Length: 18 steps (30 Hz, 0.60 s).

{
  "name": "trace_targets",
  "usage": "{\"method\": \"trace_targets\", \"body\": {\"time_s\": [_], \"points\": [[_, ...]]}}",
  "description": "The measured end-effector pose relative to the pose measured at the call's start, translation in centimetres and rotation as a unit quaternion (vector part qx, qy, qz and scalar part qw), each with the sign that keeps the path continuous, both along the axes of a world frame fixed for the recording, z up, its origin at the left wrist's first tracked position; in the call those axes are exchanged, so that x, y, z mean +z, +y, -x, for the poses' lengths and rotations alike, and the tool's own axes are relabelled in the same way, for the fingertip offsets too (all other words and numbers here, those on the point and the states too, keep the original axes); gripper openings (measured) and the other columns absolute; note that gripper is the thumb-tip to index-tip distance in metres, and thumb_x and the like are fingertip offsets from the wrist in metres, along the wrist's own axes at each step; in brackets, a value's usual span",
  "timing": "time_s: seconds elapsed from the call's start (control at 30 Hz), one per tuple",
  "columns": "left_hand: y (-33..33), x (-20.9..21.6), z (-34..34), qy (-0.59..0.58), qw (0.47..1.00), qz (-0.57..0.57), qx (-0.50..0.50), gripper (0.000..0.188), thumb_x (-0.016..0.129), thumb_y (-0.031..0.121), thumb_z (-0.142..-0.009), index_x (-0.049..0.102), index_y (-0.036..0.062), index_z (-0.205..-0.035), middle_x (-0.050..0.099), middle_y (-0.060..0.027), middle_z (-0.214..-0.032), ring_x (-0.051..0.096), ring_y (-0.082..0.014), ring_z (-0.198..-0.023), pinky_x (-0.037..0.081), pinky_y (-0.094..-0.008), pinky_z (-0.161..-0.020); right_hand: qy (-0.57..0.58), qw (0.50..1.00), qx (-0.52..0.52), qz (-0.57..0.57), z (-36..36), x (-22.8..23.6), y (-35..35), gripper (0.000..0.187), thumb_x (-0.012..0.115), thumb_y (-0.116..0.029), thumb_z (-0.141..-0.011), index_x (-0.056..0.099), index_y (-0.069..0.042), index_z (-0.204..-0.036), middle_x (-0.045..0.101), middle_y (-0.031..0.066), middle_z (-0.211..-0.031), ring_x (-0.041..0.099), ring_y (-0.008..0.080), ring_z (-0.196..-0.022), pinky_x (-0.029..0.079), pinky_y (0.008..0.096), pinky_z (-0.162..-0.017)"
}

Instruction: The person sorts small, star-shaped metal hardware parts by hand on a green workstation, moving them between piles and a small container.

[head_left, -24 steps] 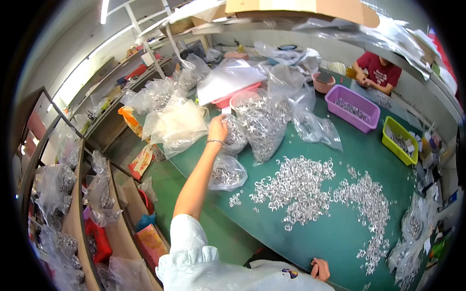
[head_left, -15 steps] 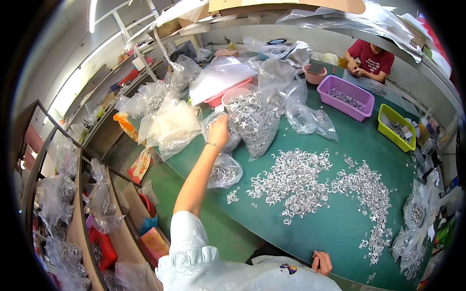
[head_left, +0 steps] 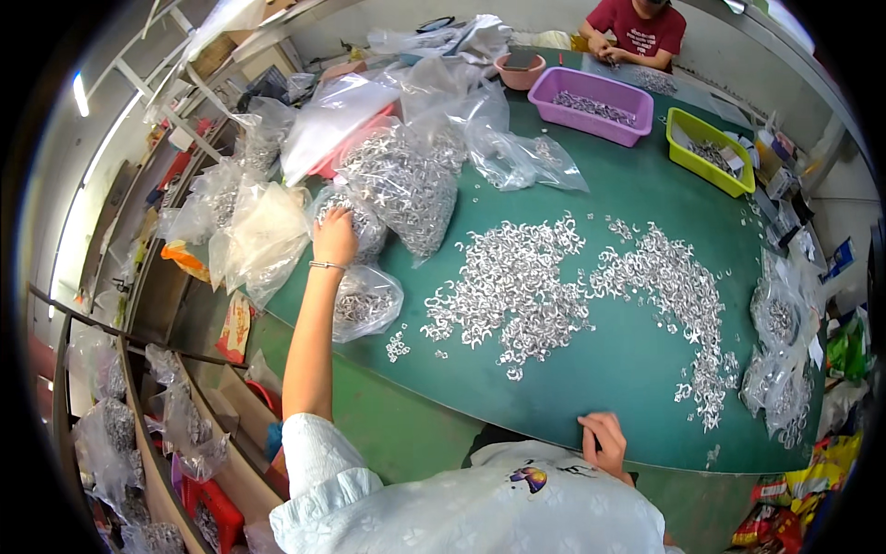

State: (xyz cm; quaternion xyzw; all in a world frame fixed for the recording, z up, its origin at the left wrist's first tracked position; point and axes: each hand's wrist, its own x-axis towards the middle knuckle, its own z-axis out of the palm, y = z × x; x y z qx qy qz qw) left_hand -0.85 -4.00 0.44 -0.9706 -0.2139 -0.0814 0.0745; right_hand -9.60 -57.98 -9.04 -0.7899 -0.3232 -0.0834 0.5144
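My left hand, wearing a thin bracelet, reaches to a small clear plastic bag of silvery metal pieces. Its fingers curl down at the top of the bag, and whatever is between them is hidden. Beside it leans a bigger clear bag full of the same pieces. Just below sits another small open bag. My right hand rests at the near table edge, fingers curled in, nothing seen in it. Ahead of it spread two heaps of small curved metal pieces, a left heap and a right heap.
On the green table stand a purple basin, a lime-green basin and a pink pot. Filled bags lie along the right edge. A person in a red shirt works across the table. Shelves with bags are at left.
My view has swung, shifting the table scene left and up. My left hand stays at the small bag, its fingers now further over the top. The right hand remains at the table edge.
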Motion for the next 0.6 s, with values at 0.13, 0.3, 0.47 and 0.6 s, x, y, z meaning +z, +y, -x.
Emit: {"method": "trace_targets", "body": {"time_s": [0.13, 0.3, 0.47, 0.6], "points": [[-3.2, -0.5, 2.5, -0.171, 0.982, -0.071, -0.021, 0.034, 0.056, 0.000, -0.078, 0.061, 0.0021, -0.112, 0.056, -0.0178, -0.125, 0.049, -0.0336, -0.123, 0.039, -0.0528, -0.100, -0.014, 0.996, 0.054, 0.071, -3.8, 1.8, 3.2, 0.025, 0.065, 0.001, -0.077, 0.064, 0.000, -0.102, 0.059, 0.0148, -0.103, 0.057, 0.0325, -0.092, 0.045, 0.0411, -0.078], [-17.3, -2.7, 4.9, -0.266, 0.905, 0.241, -0.228, 0.031, 0.056, -0.005, -0.079, 0.058, 0.0010, -0.110, 0.057, -0.0220, -0.120, 0.053, -0.0396, -0.115, 0.041, -0.0444, -0.100, -0.125, 0.943, 0.202, 0.232, -7.2, 3.3, 11.4, 0.044, 0.067, -0.025, -0.083, 0.057, -0.011, -0.123, 0.045, 0.0144, -0.135, 0.034, 0.0390, -0.132, 0.030, 0.0549, -0.104], [-23.4, -8.5, 4.4, -0.050, 0.967, 0.199, -0.150, 0.053, 0.064, 0.020, -0.087, 0.047, 0.0029, -0.133, 0.033, -0.0207, -0.146, 0.027, -0.0463, -0.135, 0.027, -0.0584, -0.107, -0.143, 0.928, 0.137, 0.316, -9.2, 0.5, 13.4, 0.047, 0.066, -0.033, -0.084, 0.057, -0.015, -0.126, 0.042, 0.0111, -0.140, 0.028, 0.0410, -0.135, 0.023, 0.0589, -0.109], [-25.8, -9.9, 5.2, -0.032, 0.951, 0.224, -0.211, 0.052, 0.063, 0.019, -0.086, 0.047, 0.0044, -0.134, 0.035, -0.0216, -0.144, 0.027, -0.0482, -0.134, 0.025, -0.0605, -0.107, -0.120, 0.915, 0.139, 0.360, -10.6, 0.0, 10.3, 0.043, 0.064, -0.031, -0.086, 0.057, -0.016, -0.125, 0.044, 0.0071, -0.140, 0.032, 0.0313, -0.137, 0.024, 0.0554, -0.111]]}}
